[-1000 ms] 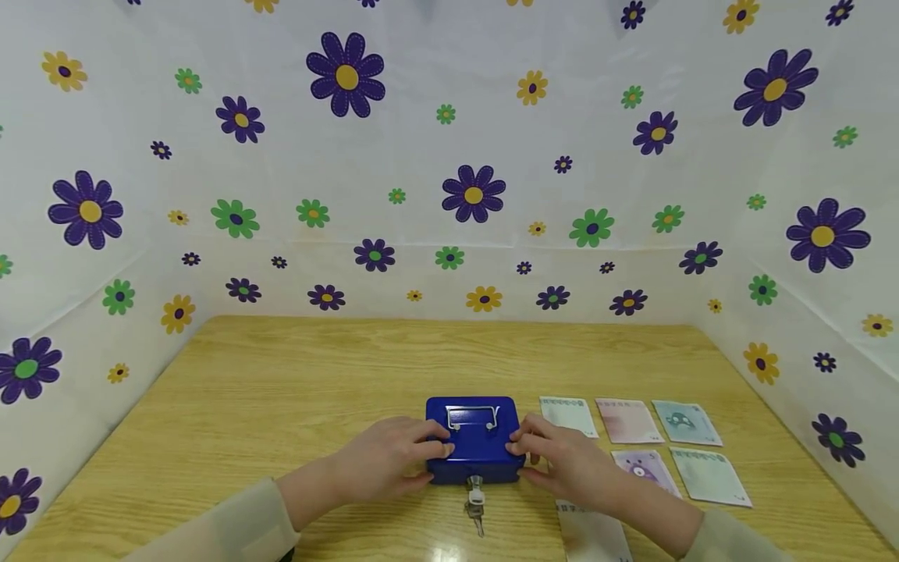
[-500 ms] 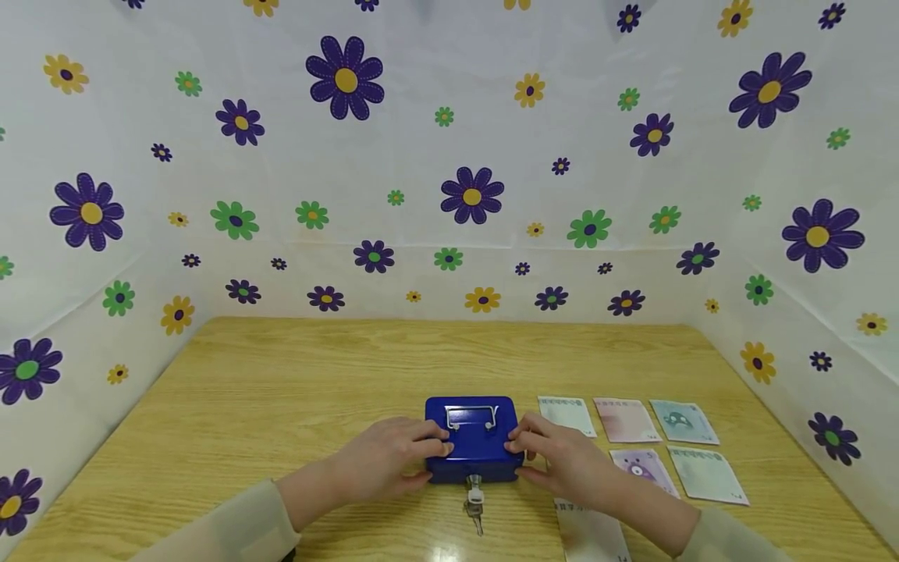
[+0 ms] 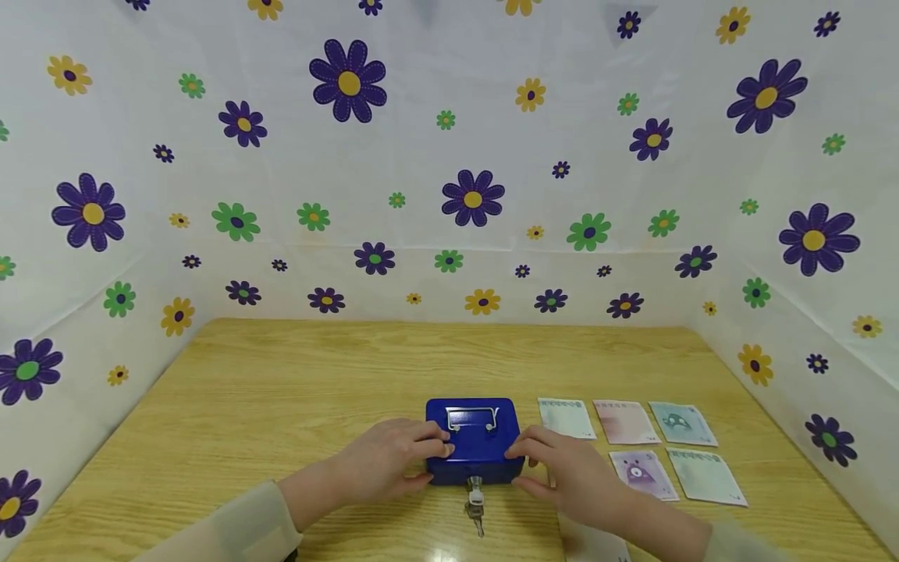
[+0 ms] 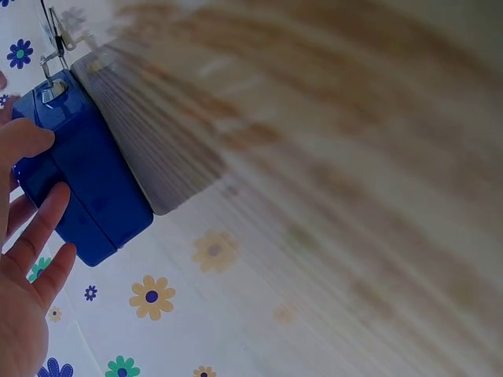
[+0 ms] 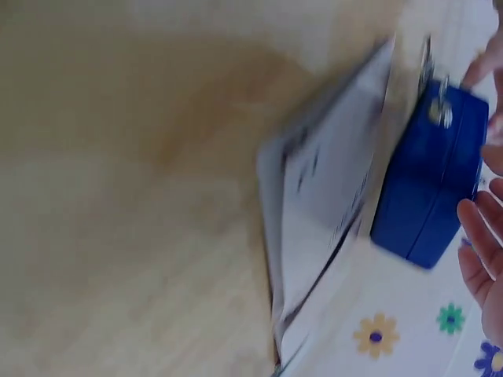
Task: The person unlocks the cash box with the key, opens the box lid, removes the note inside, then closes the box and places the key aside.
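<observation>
A small blue metal cash box (image 3: 472,437), lid down, sits on the wooden table with its wire handle folded flat on top. Keys (image 3: 475,507) hang from the lock at its front. My left hand (image 3: 386,460) grips the box's left side, fingertips on the lid and thumb at the front lower corner. In the left wrist view that thumb (image 4: 33,141) lies against the blue box. My right hand (image 3: 572,472) is at the box's right edge, its fingers loosely bent and the thumb near the front right corner. In the right wrist view its fingers (image 5: 479,228) look relaxed beside the box.
Several play banknotes lie in rows to the right, among them a pink one (image 3: 627,422), a teal one (image 3: 681,424) and a purple one (image 3: 644,474). Another note (image 3: 595,542) is partly under my right forearm. Flower-printed cloth (image 3: 421,156) walls the table.
My right hand has loosened and shifted slightly back and right along the box's edge. The left hand and the box stay in place.
</observation>
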The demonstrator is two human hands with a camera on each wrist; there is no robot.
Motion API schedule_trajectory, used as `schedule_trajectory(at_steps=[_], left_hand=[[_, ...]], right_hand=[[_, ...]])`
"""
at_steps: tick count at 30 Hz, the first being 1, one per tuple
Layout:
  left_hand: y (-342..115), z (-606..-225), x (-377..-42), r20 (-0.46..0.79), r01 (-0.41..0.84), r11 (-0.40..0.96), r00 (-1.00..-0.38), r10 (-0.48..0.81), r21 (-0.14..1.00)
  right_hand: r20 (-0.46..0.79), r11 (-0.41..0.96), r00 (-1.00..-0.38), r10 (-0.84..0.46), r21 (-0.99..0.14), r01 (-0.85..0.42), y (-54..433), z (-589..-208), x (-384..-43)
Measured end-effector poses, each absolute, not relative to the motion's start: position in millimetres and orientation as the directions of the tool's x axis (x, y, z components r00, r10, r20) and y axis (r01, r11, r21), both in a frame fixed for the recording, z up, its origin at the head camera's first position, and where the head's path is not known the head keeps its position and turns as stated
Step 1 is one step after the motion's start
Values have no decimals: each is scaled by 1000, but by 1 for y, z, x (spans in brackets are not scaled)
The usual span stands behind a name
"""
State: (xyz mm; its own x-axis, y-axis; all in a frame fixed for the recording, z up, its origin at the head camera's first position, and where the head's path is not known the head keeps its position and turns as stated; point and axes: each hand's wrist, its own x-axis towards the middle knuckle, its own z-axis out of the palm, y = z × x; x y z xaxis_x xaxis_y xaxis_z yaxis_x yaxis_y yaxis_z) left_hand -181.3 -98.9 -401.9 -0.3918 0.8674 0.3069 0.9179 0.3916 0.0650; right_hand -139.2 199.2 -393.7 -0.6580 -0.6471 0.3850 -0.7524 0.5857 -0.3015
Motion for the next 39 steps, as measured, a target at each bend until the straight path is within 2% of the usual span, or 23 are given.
schedule_trajectory(at_steps=[6, 9, 14, 20, 30, 34, 39], left_hand=[[-99, -401, -180, 293, 909, 412, -411, 863, 62], [-98, -401, -179, 284, 906, 418, -419, 862, 69], [-99, -401, -178, 286, 908, 413, -417, 863, 76], [-100, -403, -180, 300, 911, 406, -409, 862, 74], [-99, -402, -179, 294, 912, 403, -407, 865, 77], [-99, -402, -179, 302, 915, 399, -400, 865, 68], [-99, -402, -180, 314, 916, 398, -396, 863, 60]], right_hand=[[419, 562, -662, -621, -351, -749, 187, -403, -123], [366, 603, -711, -600, -377, -703, 180, -408, -120], [210, 682, -802, -559, -435, -589, 166, -411, -121], [121, 749, -835, -537, -387, -538, 154, -412, -124], [134, 789, -871, -473, -376, -486, 145, -420, -126], [136, 792, -902, -410, -437, -426, 144, -423, -125], [71, 769, -936, -345, -550, -325, 141, -422, -123]])
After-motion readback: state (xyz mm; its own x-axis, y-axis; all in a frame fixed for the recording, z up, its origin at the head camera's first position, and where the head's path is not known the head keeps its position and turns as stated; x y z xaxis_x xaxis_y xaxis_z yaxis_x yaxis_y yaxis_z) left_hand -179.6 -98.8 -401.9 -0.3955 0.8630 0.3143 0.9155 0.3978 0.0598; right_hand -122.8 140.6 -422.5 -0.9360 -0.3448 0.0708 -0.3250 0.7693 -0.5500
